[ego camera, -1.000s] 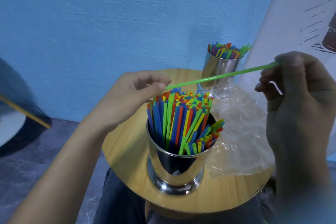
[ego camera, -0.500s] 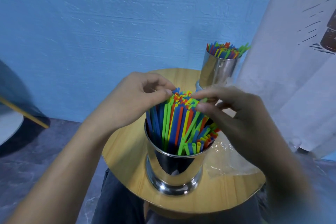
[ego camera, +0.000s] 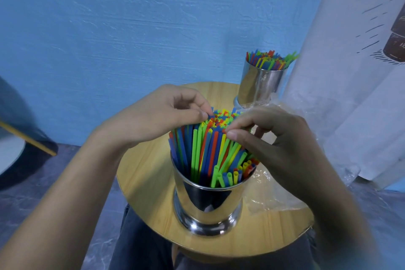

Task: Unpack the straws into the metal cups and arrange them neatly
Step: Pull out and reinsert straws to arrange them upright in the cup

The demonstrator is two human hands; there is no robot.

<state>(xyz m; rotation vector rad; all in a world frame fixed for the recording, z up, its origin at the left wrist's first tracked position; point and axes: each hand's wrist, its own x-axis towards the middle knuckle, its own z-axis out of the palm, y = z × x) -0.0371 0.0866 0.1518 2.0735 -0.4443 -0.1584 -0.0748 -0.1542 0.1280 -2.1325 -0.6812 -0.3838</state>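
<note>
A person's left hand [ego camera: 157,116] and right hand [ego camera: 274,144] close on the tips of coloured straws [ego camera: 203,149] packed upright in the near cup [ego camera: 208,204] on a round table [ego camera: 144,182]. A 2nd cup [ego camera: 258,87], also full, stands at the far edge, and the wrapper [ego camera: 274,199] lies crumpled beside the near cup. Both hands are narrowed to a pinch, thumb against curled fingers, nipping straw tops rather than the cup. The straws look light, thin and springy, likely slippery and easily kinked, so the tops, taken lightly in small bunches, seem the best hold. Several at the right rim sit low and slanted.
</note>
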